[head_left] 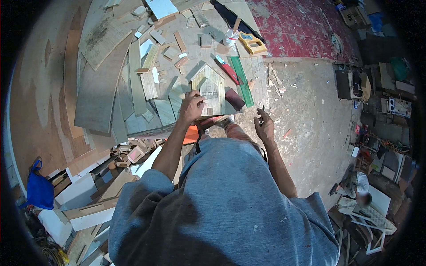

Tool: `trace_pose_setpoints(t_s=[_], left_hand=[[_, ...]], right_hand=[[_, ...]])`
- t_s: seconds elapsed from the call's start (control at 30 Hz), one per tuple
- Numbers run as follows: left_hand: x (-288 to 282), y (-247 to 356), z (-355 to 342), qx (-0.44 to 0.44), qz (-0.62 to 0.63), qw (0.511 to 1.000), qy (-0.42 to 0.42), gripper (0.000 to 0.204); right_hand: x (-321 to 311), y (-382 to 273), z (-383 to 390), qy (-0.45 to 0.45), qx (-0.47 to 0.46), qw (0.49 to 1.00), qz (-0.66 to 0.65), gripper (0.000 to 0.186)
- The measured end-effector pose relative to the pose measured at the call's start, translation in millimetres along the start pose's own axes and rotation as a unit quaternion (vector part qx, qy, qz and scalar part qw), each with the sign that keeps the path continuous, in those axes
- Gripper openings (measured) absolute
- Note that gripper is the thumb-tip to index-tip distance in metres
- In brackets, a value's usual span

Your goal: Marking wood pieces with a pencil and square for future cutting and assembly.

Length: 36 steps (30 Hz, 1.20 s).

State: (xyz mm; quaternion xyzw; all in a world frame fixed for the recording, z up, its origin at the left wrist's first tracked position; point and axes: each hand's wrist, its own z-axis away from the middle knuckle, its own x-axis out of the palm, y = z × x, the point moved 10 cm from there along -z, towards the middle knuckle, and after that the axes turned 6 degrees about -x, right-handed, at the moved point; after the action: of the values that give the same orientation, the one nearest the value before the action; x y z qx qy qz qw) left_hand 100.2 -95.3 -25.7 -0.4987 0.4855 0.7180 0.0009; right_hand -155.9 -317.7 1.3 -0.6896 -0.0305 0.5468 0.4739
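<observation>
A small wooden house [213,93] with a peaked roof, drawn windows and a darker door is at the near edge of the worktable. My left hand [191,107] is closed on its left side, fingers curled over the front. Out past the table's right corner, my right hand [265,126] holds a thin dark pen-like stick [263,108], its exact kind too small to make out. Next to the house lies a dark reddish-brown piece of sandpaper [234,99]. A green ruler [241,80] and a red-handled cutter [227,69] are just beyond.
Wood offcuts [151,84] and boards crowd the table's left side. Toward the back stand a white cup [230,38] with a stick in it and a yellow-handled saw [252,43]. Scrap wood [128,155] is piled below left. Another person [358,186] is at the far right.
</observation>
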Motion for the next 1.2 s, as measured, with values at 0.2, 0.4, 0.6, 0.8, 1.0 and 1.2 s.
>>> trace_pose_setpoints(t_s=[0.2, 0.4, 0.6, 0.8, 1.0, 1.2], left_hand=[[-1, 1, 1, 0.003, -0.003, 1.0, 0.004, 0.02], [-4, 3, 0, -0.012, -0.015, 1.0, 0.0, 0.021], [-4, 2, 0, -0.02, -0.006, 1.0, -0.012, 0.021], [-2, 0, 1, -0.017, -0.007, 1.0, -0.012, 0.021], [-6, 2, 1, -0.004, 0.0, 1.0, 0.009, 0.021], [-5, 2, -2, -0.015, -0.01, 1.0, -0.012, 0.027]], right_hand=[[2, 1, -1, -0.003, -0.001, 1.0, -0.003, 0.042], [4, 4, 0, -0.002, -0.006, 1.0, 0.0, 0.043], [5, 0, -1, -0.003, -0.01, 1.0, -0.004, 0.043], [5, -6, -6, -0.006, -0.019, 1.0, -0.007, 0.041], [2, -13, -12, -0.011, -0.019, 1.0, -0.002, 0.042], [1, -19, -15, -0.01, -0.028, 1.0, -0.01, 0.042]])
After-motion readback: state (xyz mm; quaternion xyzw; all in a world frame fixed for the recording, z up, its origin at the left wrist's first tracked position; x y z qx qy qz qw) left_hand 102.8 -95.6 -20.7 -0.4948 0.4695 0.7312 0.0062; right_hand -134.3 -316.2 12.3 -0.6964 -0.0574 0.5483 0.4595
